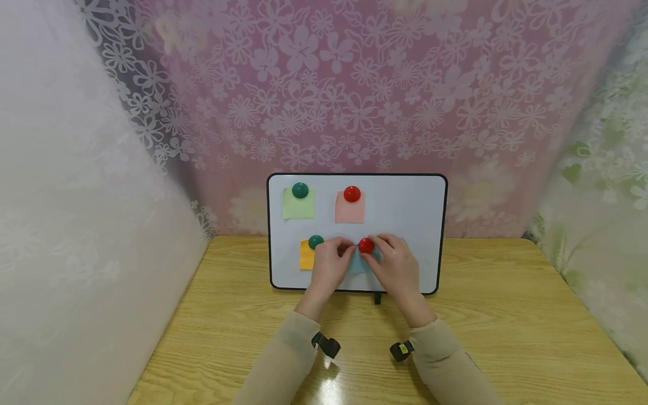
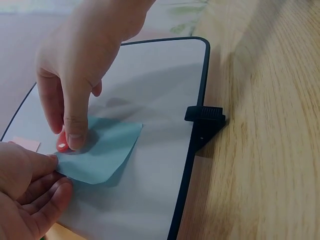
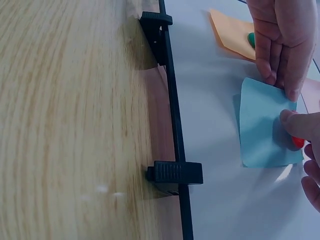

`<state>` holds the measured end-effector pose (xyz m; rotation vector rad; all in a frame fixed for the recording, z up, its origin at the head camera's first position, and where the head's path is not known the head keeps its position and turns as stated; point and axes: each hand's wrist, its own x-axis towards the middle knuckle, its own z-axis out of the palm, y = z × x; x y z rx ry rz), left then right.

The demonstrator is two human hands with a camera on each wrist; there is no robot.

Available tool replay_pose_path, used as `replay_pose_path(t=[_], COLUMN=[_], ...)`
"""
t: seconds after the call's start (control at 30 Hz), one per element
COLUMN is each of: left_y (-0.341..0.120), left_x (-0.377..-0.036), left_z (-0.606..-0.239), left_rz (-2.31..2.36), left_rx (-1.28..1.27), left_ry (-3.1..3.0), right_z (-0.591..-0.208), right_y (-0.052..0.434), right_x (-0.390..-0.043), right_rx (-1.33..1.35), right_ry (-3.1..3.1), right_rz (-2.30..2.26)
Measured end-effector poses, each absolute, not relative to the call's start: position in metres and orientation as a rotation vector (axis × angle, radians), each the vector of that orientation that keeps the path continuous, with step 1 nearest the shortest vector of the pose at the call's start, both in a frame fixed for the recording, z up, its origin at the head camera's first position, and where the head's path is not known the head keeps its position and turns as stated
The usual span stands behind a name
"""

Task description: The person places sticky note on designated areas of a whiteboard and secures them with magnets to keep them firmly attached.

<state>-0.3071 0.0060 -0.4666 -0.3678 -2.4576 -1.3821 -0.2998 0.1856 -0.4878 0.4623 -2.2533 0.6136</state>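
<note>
A blue sticky note (image 3: 262, 125) lies against the upright whiteboard (image 1: 415, 214), in its lower part. My right hand (image 1: 398, 264) grips a round red magnet (image 1: 366, 245) between thumb and fingers, at the note's upper edge. With thumb and finger my left hand (image 1: 330, 261) pinches the note's upper left corner, just beside the magnet. In the left wrist view the note's lower edge (image 2: 111, 172) stands slightly off the board. Behind the left hand, an orange note (image 1: 306, 257) hangs under a green magnet (image 1: 316, 242), partly hidden.
Higher on the board hang a green note (image 1: 298, 208) under a green magnet (image 1: 300, 190) and a pink note (image 1: 350, 211) under a red magnet (image 1: 352, 194). Black feet (image 3: 175, 173) support the board's lower edge on the wooden table (image 1: 486, 315). A floral curtain (image 1: 354, 101) stands behind.
</note>
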Motion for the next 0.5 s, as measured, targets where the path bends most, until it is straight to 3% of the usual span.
replay_pose_path(t=[0.5], left_y=[-0.004], left_x=[-0.302], left_z=[-0.471], left_rz=[-1.292], left_rx=[-0.414], left_ry=[-2.455], right_z=[-0.483], right_y=[0.192], right_x=[-0.285], right_rx=[0.482], right_ry=[-2.235], right_rz=[0.65])
